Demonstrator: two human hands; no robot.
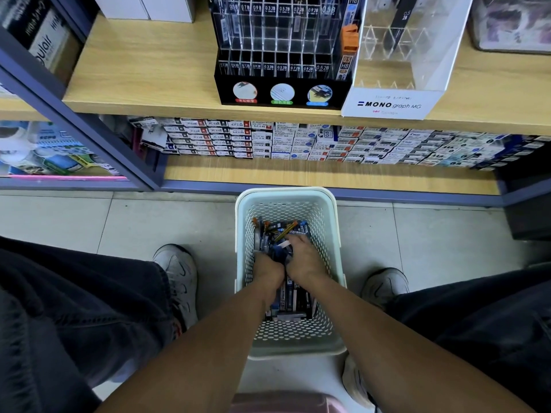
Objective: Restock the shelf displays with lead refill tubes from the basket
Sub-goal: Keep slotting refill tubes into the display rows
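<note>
A white perforated basket (328, 222) stands on the floor between my feet, holding a pile of lead refill tubes (293, 296), mostly dark blue and black with some orange caps. Both hands are down inside it. My left hand (267, 271) is curled into the pile, its fingers hidden among the tubes. My right hand (304, 257) lies beside it, fingers curled round a bunch of tubes at the pile's middle. On the shelf above stand a black display (283, 70) with clear slots labelled by lead size and a clear MONO graph MG display (396, 102).
The wooden upper shelf (143, 79) juts out over a lower shelf stacked with small white refill boxes (298, 143). A blue shelf post (74, 114) slants at left. A pink stool edge (283, 402) sits below my arms. Pale floor tiles surround the basket.
</note>
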